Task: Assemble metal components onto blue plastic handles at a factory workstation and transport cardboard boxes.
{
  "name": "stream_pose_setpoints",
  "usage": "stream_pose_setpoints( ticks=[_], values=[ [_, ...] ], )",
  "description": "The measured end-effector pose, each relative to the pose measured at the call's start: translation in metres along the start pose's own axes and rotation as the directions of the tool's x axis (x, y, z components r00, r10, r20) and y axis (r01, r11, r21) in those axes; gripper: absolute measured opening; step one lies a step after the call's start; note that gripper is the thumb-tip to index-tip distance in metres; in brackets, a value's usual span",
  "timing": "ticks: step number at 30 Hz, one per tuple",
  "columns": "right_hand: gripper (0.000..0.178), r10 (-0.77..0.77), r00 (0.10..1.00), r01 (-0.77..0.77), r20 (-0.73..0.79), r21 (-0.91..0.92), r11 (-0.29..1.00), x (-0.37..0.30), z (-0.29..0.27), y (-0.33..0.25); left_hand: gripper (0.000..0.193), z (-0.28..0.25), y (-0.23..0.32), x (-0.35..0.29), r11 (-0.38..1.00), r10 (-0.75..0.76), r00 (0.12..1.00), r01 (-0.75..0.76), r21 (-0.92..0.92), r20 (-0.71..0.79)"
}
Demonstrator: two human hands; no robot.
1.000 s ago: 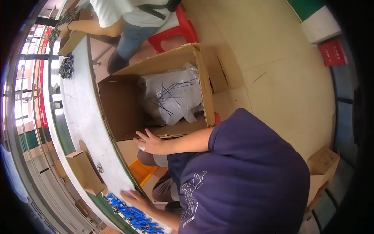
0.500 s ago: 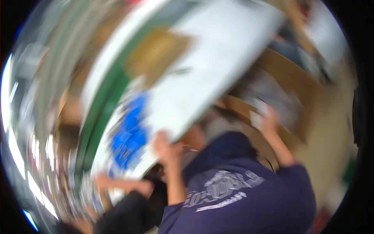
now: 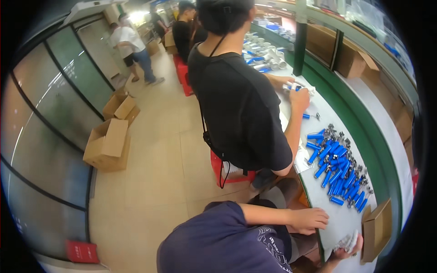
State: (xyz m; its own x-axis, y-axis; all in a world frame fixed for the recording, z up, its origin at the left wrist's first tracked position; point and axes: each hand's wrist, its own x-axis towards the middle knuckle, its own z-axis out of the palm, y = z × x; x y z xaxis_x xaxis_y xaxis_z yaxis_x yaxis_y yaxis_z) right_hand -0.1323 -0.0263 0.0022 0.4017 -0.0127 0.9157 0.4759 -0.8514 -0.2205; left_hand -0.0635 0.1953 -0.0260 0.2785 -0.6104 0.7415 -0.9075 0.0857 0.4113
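My left hand [image 3: 312,219] rests at the near edge of the white tabletop [image 3: 309,179], fingers stretched out and nothing visible in them. Lower right, my right hand [image 3: 357,248] is closed round a crumpled, whitish see-through bundle [image 3: 347,241], perhaps plastic; its exact kind is unclear. Beyond my hands lies a heap of blue cylinders [image 3: 339,175] with small grey metal pieces at their ends. An open cardboard box [image 3: 377,231] stands beside my right hand.
A co-worker in black [image 3: 241,109] sits at the same bench, handling a white and blue part [image 3: 298,87]. White pieces [image 3: 268,57] lie farther along. Open cartons [image 3: 107,143] stand on the floor by glass panels. A red stool [image 3: 227,168] is under the co-worker.
My view has swung left, from a blurred sight of the bench and a large carton to the co-worker and aisle. My right hand has moved from above that carton to the bench.
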Motion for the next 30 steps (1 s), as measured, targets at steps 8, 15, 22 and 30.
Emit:
stream_pose_setpoints(
  ticks=[8,15,22,30],
  values=[
    [0.025,0.255,0.89,-0.205,0.378,-0.168,0.964,-0.009,0.024,0.026,0.027,-0.03,-0.005,-0.258,0.391,-0.849,0.309,0.913,-0.118,-0.428],
    [0.015,0.355,0.799,-0.325,0.485,-0.149,0.934,-0.014,0.014,0.027,0.043,0.035,-0.016,-0.284,0.191,-0.933,0.141,0.974,-0.121,-0.331],
    [0.015,0.286,0.827,-0.253,0.484,-0.133,0.958,-0.015,0.029,0.029,0.053,0.037,-0.049,-0.265,0.162,-0.963,0.112,0.968,-0.19,-0.247],
    [0.013,0.328,0.794,-0.316,0.511,-0.114,0.942,-0.008,0.021,0.021,0.051,0.015,-0.062,-0.284,0.137,-0.989,0.148,0.89,-0.436,-0.007]
  ],
)
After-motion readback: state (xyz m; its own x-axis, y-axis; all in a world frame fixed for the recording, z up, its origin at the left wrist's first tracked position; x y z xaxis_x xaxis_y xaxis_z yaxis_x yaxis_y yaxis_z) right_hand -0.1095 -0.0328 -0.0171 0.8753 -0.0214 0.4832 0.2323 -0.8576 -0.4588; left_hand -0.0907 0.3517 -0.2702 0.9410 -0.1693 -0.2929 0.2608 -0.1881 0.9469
